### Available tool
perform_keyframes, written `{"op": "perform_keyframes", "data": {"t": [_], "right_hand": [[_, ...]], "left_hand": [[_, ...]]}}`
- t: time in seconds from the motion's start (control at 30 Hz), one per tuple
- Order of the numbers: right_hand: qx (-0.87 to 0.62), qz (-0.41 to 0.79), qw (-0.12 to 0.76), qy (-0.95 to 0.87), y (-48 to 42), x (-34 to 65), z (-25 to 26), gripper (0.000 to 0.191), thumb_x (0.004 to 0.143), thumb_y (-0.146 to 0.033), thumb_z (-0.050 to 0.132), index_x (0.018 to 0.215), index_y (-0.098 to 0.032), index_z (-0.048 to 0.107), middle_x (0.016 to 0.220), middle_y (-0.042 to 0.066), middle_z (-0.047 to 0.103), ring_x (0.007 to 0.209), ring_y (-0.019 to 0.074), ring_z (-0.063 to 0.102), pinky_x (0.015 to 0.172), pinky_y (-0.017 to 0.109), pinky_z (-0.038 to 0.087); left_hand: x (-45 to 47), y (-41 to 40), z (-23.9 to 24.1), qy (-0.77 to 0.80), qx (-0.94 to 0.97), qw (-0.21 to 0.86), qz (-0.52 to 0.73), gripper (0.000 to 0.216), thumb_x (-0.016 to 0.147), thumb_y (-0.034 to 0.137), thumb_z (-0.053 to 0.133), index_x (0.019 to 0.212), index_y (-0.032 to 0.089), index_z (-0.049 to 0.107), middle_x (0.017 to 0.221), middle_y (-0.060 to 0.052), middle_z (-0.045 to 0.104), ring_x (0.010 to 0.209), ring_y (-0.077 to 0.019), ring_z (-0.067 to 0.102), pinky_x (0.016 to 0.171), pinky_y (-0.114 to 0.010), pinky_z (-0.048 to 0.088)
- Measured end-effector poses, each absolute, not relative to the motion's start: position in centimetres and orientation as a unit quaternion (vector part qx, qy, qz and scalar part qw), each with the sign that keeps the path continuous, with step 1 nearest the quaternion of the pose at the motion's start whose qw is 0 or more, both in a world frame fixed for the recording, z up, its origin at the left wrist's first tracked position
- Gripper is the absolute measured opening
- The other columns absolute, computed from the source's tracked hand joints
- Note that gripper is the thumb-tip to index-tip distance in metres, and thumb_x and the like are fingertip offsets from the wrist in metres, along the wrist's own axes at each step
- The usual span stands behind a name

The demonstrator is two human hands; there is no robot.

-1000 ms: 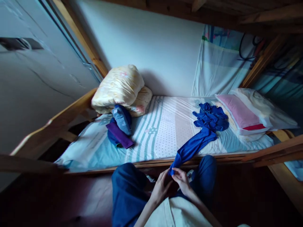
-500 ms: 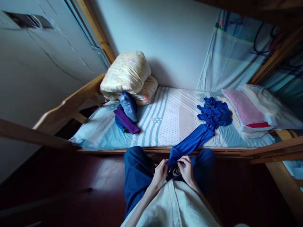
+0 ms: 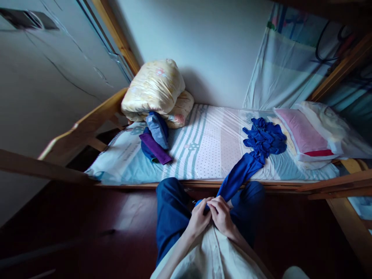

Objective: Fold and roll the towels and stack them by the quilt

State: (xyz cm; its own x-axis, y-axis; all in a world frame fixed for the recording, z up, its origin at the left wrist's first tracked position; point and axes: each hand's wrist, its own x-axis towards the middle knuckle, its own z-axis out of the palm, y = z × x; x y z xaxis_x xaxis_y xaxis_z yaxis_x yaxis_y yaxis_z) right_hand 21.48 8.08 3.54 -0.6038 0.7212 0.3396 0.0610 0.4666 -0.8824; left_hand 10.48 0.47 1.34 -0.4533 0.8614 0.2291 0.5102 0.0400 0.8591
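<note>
A blue garment [image 3: 238, 173] runs from a crumpled heap on the bed down over the bed's edge to my lap. Its narrow end, a sleeve or a leg, is between my hands. My left hand [image 3: 200, 217] pinches the end of the cloth, fingers closed. Beside it, nearly touching, my right hand [image 3: 222, 215] is also closed on the cloth. The fingers hide the exact edge they grip. At the left of the bed lie a rolled purple cloth [image 3: 155, 148] and a folded grey-blue cloth [image 3: 157, 131], both on darker blue fabric.
The bed [image 3: 207, 155] has a striped, dotted sheet and a wooden frame. A bulky yellow quilt [image 3: 154, 89] is piled at its left end. On the right are a pink pillow [image 3: 305, 130] and a clear plastic bag. A wooden rail [image 3: 334, 182] crosses at right.
My hands have come together, the right moving left toward the left hand. The end of the blue garment is gathered between them and its hanging part looks narrower.
</note>
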Motion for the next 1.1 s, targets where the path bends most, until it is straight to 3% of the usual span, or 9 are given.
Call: {"op": "perform_keyframes", "data": {"t": [0.13, 0.27, 0.47, 0.63, 0.73, 0.83, 0.9, 1.0, 1.1], "right_hand": [[-0.264, 0.474, 0.391, -0.744, 9.0, 22.0, 4.2, 0.014, 0.095, -0.038, 0.066, 0.096, -0.03, 0.077, 0.085, 0.005, 0.075, 0.081, 0.0226, 0.071, 0.081, 0.039, 0.06], [-0.321, 0.482, 0.404, -0.708, 9.8, 22.4, 4.5, 0.023, 0.083, -0.051, 0.078, 0.085, -0.028, 0.076, 0.075, 0.004, 0.075, 0.071, 0.0224, 0.07, 0.075, 0.038, 0.06], [-0.313, 0.508, 0.387, -0.703, 8.5, 21.6, 5.6, 0.032, 0.071, -0.055, 0.087, 0.074, -0.027, 0.07, 0.067, 0.001, 0.07, 0.063, 0.0197, 0.064, 0.068, 0.035, 0.056], [-0.263, 0.521, 0.401, -0.706, 8.7, 21.2, 7.2, 0.038, 0.069, -0.06, 0.086, 0.079, -0.027, 0.069, 0.073, 0.001, 0.067, 0.066, 0.0186, 0.062, 0.064, 0.032, 0.053], [-0.15, 0.562, 0.327, -0.745, 10.4, 21.4, 8.1, 0.044, 0.069, -0.061, 0.085, 0.094, -0.027, 0.073, 0.086, 0.002, 0.072, 0.075, 0.0202, 0.067, 0.071, 0.033, 0.055], [-0.068, 0.53, 0.253, -0.806, 12.4, 21.5, 7.9, 0.023, 0.088, -0.045, 0.073, 0.102, -0.027, 0.075, 0.094, 0.002, 0.076, 0.088, 0.0211, 0.071, 0.086, 0.036, 0.055], [-0.063, 0.495, 0.22, -0.838, 13.6, 21.6, 7.3, 0.018, 0.097, -0.035, 0.061, 0.103, -0.027, 0.076, 0.097, 0.003, 0.077, 0.092, 0.0203, 0.07, 0.091, 0.037, 0.053], [-0.063, 0.503, 0.149, -0.849, 14.7, 21.8, 6.1, 0.021, 0.098, -0.033, 0.059, 0.099, -0.023, 0.076, 0.096, 0.005, 0.076, 0.092, 0.0198, 0.069, 0.088, 0.035, 0.053], [-0.077, 0.551, 0.092, -0.826, 14.8, 22.0, 5.3, 0.026, 0.093, -0.045, 0.067, 0.089, -0.02, 0.076, 0.09, 0.005, 0.073, 0.082, 0.0184, 0.067, 0.077, 0.031, 0.053]], "left_hand": [[9.8, -0.4, 3.1, 0.677, 0.518, 0.142, 0.503, 0.025, 0.097, 0.027, 0.051, 0.105, 0.018, 0.073, 0.091, -0.008, 0.075, 0.081, -0.0161, 0.071, 0.074, -0.023, 0.058], [8.5, -0.8, 6.1, 0.658, 0.565, 0.172, 0.467, 0.024, 0.098, 0.032, 0.055, 0.095, 0.017, 0.074, 0.075, -0.004, 0.069, 0.062, -0.0121, 0.063, 0.059, -0.02, 0.051], [8.0, -0.5, 9.9, 0.645, 0.595, 0.237, 0.417, 0.019, 0.095, 0.026, 0.053, 0.098, 0.019, 0.071, 0.094, -0.008, 0.071, 0.091, -0.019, 0.067, 0.083, -0.03, 0.055], [8.0, -1.0, 11.5, 0.619, 0.586, 0.273, 0.446, 0.02, 0.098, 0.027, 0.05, 0.097, 0.019, 0.068, 0.086, -0.006, 0.068, 0.075, -0.0151, 0.064, 0.069, -0.024, 0.053], [7.6, -1.6, 12.4, 0.618, 0.59, 0.247, 0.458, 0.021, 0.099, 0.031, 0.052, 0.095, 0.018, 0.068, 0.083, -0.006, 0.069, 0.072, -0.015, 0.066, 0.067, -0.023, 0.053], [6.8, -2.2, 13.5, 0.621, 0.603, 0.199, 0.461, 0.027, 0.101, 0.032, 0.049, 0.097, 0.019, 0.072, 0.077, -0.004, 0.071, 0.065, -0.0133, 0.066, 0.061, -0.02, 0.05], [6.1, -2.7, 14.4, 0.623, 0.619, 0.167, 0.449, 0.029, 0.102, 0.033, 0.049, 0.099, 0.019, 0.074, 0.072, -0.003, 0.07, 0.061, -0.0123, 0.065, 0.057, -0.019, 0.047], [4.8, -3.5, 16.2, 0.63, 0.639, 0.109, 0.428, 0.032, 0.103, 0.033, 0.048, 0.096, 0.021, 0.077, 0.062, 0.0, 0.067, 0.053, -0.0099, 0.062, 0.052, -0.019, 0.043], [3.6, -4.2, 18.3, 0.631, 0.638, 0.037, 0.44, 0.033, 0.103, 0.032, 0.049, 0.092, 0.021, 0.079, 0.058, 0.001, 0.065, 0.049, -0.0085, 0.06, 0.049, -0.019, 0.04]]}}
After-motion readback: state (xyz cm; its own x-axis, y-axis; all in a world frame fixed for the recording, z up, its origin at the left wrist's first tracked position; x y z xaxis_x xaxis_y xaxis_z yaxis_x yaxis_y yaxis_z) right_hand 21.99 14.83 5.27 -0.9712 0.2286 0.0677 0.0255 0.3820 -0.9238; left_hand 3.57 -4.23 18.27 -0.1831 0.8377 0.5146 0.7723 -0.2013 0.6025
